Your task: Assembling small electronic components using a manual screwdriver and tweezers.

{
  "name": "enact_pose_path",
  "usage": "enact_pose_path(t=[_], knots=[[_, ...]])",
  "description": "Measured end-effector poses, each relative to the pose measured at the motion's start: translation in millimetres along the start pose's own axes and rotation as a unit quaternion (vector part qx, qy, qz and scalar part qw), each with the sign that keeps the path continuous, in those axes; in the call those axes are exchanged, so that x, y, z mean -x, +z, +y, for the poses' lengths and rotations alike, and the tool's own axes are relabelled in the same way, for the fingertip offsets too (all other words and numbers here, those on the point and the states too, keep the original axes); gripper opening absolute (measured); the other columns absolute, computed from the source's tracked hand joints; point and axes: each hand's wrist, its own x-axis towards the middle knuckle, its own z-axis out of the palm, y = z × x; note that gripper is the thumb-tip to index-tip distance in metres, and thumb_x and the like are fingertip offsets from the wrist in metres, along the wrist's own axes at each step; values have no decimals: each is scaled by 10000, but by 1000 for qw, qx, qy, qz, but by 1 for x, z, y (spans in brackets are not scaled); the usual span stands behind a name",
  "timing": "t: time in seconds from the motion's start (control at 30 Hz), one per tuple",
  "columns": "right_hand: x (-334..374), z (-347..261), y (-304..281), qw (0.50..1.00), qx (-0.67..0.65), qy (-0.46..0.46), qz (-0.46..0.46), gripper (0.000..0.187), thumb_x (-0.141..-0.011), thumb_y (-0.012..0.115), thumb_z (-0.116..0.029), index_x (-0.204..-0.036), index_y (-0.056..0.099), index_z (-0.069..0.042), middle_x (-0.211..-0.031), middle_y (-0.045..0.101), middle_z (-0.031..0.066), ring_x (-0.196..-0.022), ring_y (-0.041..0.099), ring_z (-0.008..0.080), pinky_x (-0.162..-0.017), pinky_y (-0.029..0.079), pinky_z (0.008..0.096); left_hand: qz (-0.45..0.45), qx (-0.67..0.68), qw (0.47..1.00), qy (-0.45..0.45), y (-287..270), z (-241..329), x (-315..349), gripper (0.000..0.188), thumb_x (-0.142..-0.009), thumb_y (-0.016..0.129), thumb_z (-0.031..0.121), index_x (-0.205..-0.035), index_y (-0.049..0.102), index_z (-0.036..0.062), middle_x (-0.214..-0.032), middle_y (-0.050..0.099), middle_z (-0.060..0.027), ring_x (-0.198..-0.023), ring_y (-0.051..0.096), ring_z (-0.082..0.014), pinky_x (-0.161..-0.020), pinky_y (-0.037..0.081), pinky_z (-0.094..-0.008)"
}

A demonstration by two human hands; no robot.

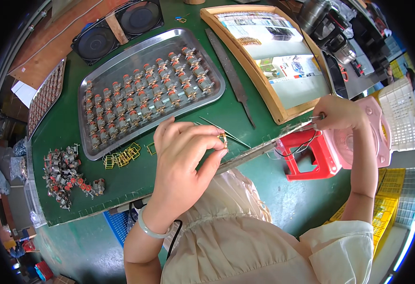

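Above the front edge of the green table, my left hand [181, 158] pinches a small yellow rectangular frame [224, 140] between thumb and forefinger. My right hand [342, 113] is closed near the table's right corner; a short dark metal end shows at its fingers, but its kind is hidden. Several similar yellow frames [122, 157] lie beside the tray, left of my left hand. On the metal tray [86, 146] small metal components with orange tops [157, 87] stand in rows. A loose heap of similar components [63, 175] sits at the table's left front.
A long flat file [228, 71] lies between the tray and a wood-framed board [252, 61]. Thin rods [226, 132] rest near the front edge. Two black speakers [117, 33] stand at the back. Right of the table are a red stool [311, 156] and a pink one [359, 137].
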Motion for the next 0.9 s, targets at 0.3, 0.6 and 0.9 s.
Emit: enact_pose_path(t=[0.3, 0.6, 0.9], knots=[[2, -46, -14, 991, -67, -24, 112, 165, -682, 576, -133, -752, 624, 9, -560, 559, 119, -526, 553, 192, -499, 411, 319, 14, -23, 1000, -11, -4, -5, 0, 119, -704, 689, 87, -771, 591, 96, -909, 634, -16, -869, 541, -205, -938, 297, -441], [-68, -93, 28, 933, 66, -27, 353, 171, -729, 576, -123, -808, 533, 22, -680, 584, 216, -665, 604, 342, -610, 486, 412, 86, -84, 992, 30, -11, -1, 0, 119, -694, 687, 82, -761, 591, 101, -930, 631, 5, -853, 524, -199, -937, 298, -435], [-56, -141, 19, 868, -387, -253, 183, 175, -762, 656, -150, -803, 589, 7, -684, 539, 13, -651, 454, 68, -580, 391, 230, 126, -143, 981, 41, -8, -10, -3, 127, -673, 699, 103, -751, 600, 114, -914, 621, 23, -856, 512, -187, -952, 273, -417]])
